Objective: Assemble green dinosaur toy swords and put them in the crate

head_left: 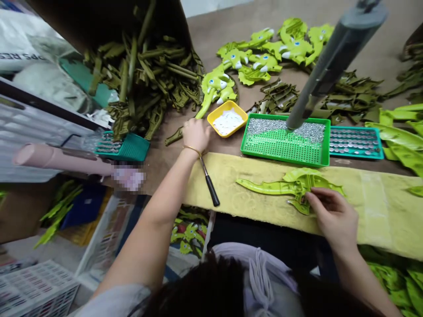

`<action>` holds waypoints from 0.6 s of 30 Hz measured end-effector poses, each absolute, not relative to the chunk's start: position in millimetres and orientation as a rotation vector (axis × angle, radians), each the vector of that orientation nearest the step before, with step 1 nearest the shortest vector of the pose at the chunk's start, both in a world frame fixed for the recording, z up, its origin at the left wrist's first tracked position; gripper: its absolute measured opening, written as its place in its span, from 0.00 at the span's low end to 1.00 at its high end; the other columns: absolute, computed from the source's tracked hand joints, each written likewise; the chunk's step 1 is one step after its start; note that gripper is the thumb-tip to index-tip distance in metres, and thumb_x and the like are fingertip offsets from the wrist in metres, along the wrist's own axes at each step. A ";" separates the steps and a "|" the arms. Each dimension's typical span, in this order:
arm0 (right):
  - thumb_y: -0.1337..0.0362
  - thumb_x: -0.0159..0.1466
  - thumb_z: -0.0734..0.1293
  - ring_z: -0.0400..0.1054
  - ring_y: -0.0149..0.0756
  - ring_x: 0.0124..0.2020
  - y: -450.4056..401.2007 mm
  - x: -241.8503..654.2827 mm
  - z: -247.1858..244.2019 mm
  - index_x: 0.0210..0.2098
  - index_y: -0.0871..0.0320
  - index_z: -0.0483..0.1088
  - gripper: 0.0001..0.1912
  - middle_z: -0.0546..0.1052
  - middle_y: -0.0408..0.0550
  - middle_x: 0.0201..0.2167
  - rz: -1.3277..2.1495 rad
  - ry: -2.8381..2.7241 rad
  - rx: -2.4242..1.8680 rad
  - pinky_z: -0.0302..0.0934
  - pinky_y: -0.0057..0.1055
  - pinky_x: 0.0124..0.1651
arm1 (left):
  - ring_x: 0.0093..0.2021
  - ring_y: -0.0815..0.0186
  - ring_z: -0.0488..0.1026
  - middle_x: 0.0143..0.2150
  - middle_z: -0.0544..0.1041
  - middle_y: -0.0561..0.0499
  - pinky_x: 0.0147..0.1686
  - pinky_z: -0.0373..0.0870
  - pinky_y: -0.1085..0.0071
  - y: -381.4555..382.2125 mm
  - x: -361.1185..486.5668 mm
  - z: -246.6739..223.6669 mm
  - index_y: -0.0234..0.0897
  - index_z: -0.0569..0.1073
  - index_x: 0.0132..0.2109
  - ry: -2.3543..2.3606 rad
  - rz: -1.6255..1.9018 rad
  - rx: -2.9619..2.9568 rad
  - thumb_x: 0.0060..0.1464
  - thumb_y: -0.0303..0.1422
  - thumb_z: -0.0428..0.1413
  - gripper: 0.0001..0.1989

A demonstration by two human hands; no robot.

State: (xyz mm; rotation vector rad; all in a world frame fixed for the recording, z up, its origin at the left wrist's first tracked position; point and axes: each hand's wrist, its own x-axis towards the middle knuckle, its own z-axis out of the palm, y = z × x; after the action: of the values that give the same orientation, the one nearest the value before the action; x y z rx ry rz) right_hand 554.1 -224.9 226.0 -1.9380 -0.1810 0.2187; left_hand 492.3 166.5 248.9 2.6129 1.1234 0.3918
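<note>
My left hand [196,135] rests at the table's near edge, its fingers curled over the end of an olive-green plastic strip [173,137]. A lime-green toy part's tail [202,111] ends just above that hand. My right hand [333,215] grips a long lime-green plastic toy piece [274,187] lying on a yellow towel [228,189]. Its fingers press on the piece's wider end. A black-handled metal tool [209,180] lies on the towel's edge beside my left wrist. A yellow tray of small white parts [239,115] stands beyond my left hand.
A green perforated tray of small silver parts [264,152] and a teal tray of round metal discs [355,143] stand ahead. A grey pole [330,70] crosses the view. Olive parts [145,75] lie heaped at left. A co-worker's blurred hand [128,177] holds a pink tube.
</note>
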 end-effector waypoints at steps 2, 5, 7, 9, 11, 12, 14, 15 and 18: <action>0.52 0.50 0.74 0.73 0.37 0.27 -224.2 553.5 226.4 0.31 0.52 0.75 0.14 0.79 0.47 0.27 0.224 -0.167 -1.935 0.70 0.36 0.30 | 0.62 0.31 0.54 0.62 0.61 0.20 0.57 0.50 0.36 212.7 474.9 247.1 0.23 0.66 0.56 1.501 0.249 2.574 0.47 0.38 0.63 0.33; 0.51 0.52 0.73 0.76 0.39 0.30 -224.8 553.8 225.0 0.33 0.53 0.73 0.15 0.80 0.48 0.29 0.281 -0.157 -1.899 0.71 0.35 0.32 | 0.63 0.28 0.52 0.62 0.58 0.19 0.57 0.49 0.36 252.4 430.4 237.3 0.22 0.65 0.55 1.690 0.128 2.445 0.41 0.44 0.66 0.40; 0.51 0.53 0.72 0.77 0.39 0.32 -225.9 554.5 223.4 0.35 0.52 0.73 0.14 0.81 0.49 0.31 0.309 -0.184 -1.897 0.72 0.36 0.36 | 0.61 0.32 0.56 0.60 0.62 0.23 0.56 0.53 0.39 261.2 399.6 229.5 0.26 0.68 0.50 1.647 0.126 2.413 0.45 0.46 0.63 0.32; 0.52 0.55 0.72 0.76 0.38 0.32 -227.4 555.3 221.8 0.34 0.52 0.73 0.13 0.81 0.49 0.31 0.295 -0.228 -1.915 0.73 0.37 0.38 | 0.59 0.41 0.61 0.55 0.68 0.31 0.57 0.57 0.47 260.0 374.4 223.2 0.31 0.69 0.45 1.557 0.125 2.433 0.49 0.44 0.60 0.22; 0.53 0.56 0.71 0.76 0.38 0.31 -228.8 555.8 220.3 0.34 0.52 0.73 0.11 0.81 0.48 0.30 0.273 -0.266 -1.923 0.73 0.37 0.38 | 0.53 0.50 0.66 0.49 0.72 0.40 0.56 0.61 0.53 253.1 356.3 220.8 0.36 0.69 0.40 1.442 0.209 2.466 0.48 0.43 0.61 0.18; 0.54 0.57 0.71 0.76 0.37 0.30 -229.5 555.9 219.7 0.34 0.53 0.73 0.11 0.81 0.48 0.30 0.266 -0.279 -1.917 0.73 0.37 0.38 | 0.50 0.53 0.68 0.45 0.73 0.44 0.55 0.64 0.54 249.0 349.8 221.9 0.37 0.68 0.38 1.394 0.297 2.471 0.45 0.44 0.62 0.19; 0.54 0.58 0.70 0.76 0.38 0.31 -230.6 555.8 219.0 0.35 0.52 0.73 0.10 0.81 0.49 0.32 0.271 -0.297 -1.897 0.73 0.38 0.38 | 0.45 0.57 0.69 0.42 0.73 0.49 0.52 0.67 0.54 241.0 342.4 230.9 0.39 0.66 0.36 1.324 0.519 2.465 0.39 0.48 0.65 0.24; 0.54 0.58 0.70 0.77 0.38 0.32 -231.0 555.6 218.8 0.37 0.52 0.73 0.11 0.81 0.49 0.33 0.281 -0.301 -1.886 0.73 0.38 0.39 | 0.45 0.59 0.70 0.42 0.73 0.51 0.52 0.67 0.54 237.0 342.0 239.2 0.40 0.64 0.36 1.252 0.673 2.444 0.38 0.50 0.66 0.27; 0.55 0.58 0.70 0.78 0.40 0.37 -231.5 555.6 220.1 0.41 0.52 0.72 0.13 0.82 0.50 0.36 0.297 -0.299 -1.863 0.74 0.40 0.43 | 0.46 0.63 0.72 0.43 0.74 0.57 0.54 0.67 0.55 219.0 356.7 277.2 0.43 0.58 0.39 0.787 1.200 2.236 0.38 0.55 0.65 0.32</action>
State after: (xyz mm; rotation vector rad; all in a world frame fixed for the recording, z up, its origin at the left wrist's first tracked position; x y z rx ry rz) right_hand 555.6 -231.5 220.1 -1.8632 -0.2992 0.2970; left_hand 356.7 219.0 277.2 2.2358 0.7873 1.1995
